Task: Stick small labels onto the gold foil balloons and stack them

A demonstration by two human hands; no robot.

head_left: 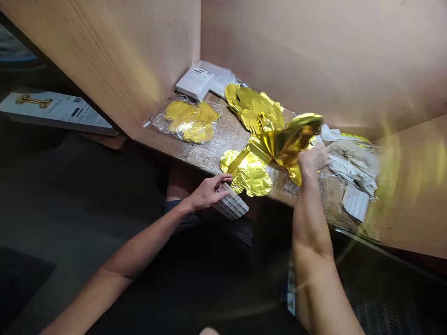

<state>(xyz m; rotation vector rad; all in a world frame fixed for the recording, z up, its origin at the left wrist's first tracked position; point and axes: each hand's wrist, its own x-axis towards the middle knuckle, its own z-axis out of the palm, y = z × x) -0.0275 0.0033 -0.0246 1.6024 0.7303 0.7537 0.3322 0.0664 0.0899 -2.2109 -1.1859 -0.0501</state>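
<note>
My right hand (312, 160) is clamped on a crumpled gold balloon (284, 139), held just in front of the pile of balloons (256, 109) on the table (209, 153). From that grip the foil runs left, its long axis slanting down and away from the pile. My left hand (209, 190), farther from the pile, is closed on 1 small card (232, 204) past the table's edge.

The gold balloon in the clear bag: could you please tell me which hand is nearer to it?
Left. The left hand holds a white pack just in front of the bagged balloon; the right hand grips loose gold foil farther right.
</note>
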